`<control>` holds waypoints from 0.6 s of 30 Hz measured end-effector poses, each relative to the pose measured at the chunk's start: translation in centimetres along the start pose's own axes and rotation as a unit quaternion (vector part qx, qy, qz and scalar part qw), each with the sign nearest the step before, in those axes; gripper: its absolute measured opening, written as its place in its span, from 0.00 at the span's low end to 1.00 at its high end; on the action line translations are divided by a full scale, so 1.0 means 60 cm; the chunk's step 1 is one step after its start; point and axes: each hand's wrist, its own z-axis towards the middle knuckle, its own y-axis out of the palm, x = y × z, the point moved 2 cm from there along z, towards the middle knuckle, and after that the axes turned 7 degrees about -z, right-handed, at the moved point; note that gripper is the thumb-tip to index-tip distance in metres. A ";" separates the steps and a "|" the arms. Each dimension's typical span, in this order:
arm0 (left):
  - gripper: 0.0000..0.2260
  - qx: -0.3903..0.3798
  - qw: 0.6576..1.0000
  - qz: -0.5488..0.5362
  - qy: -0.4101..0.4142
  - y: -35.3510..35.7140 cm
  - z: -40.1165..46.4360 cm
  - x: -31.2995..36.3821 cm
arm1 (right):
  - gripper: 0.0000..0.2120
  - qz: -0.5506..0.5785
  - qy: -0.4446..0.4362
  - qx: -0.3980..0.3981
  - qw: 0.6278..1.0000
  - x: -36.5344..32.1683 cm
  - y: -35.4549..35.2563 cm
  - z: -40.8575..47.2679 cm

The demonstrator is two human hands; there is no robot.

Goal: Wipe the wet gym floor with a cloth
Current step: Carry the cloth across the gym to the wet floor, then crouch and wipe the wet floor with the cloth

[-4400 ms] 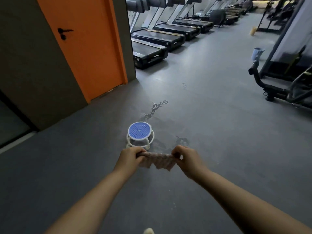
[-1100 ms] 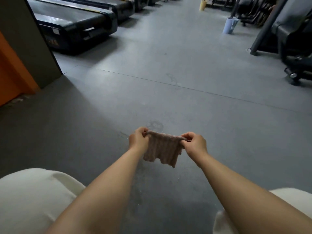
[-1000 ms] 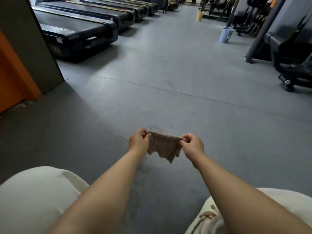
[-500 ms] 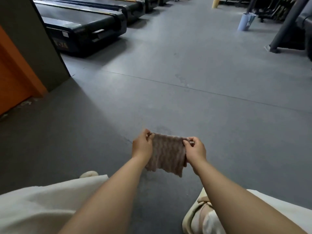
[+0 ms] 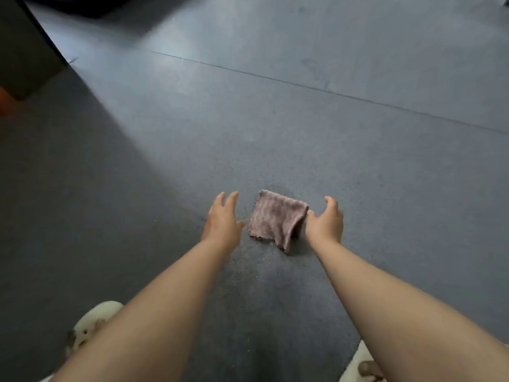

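**Cloth on gym floor, between two open hands**

Item 1: cloth (image 5: 276,219), pinkish-brown, ribbed weave. Lies on the grey gym floor (image 5: 330,150), its right edge folded up into a raised flap. It sits on a darker, speckled damp patch (image 5: 248,260) that runs from the cloth toward the near edge.

Item 2: left hand (image 5: 221,220). Fingers straight and spread, palm down; grip fully loosened, holding nothing. It is just left of the cloth, with a strip of floor showing between them.

Item 3: right hand (image 5: 326,223). Fingers relaxed and slightly curved, holding nothing. It is just right of the cloth, next to the raised flap; contact cannot be told.

Item 4: pale slippers, one at near left (image 5: 91,325), one at near right (image 5: 358,368).

Item 5: floor seam (image 5: 330,91), running across the far floor.

No containers in view.
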 end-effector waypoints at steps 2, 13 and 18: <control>0.34 -0.063 0.994 0.090 -0.006 0.017 -0.001 -0.030 | 0.21 -0.055 -0.027 0.004 0.998 0.010 0.012 0.004; 0.41 -0.169 0.950 0.259 -0.032 0.057 0.056 -0.100 | 0.28 -0.277 -0.182 -0.142 0.933 -0.018 0.146 0.010; 0.50 -0.180 0.937 0.295 -0.053 0.061 0.116 -0.097 | 0.37 -0.356 -0.089 -0.150 0.918 -0.014 0.198 0.044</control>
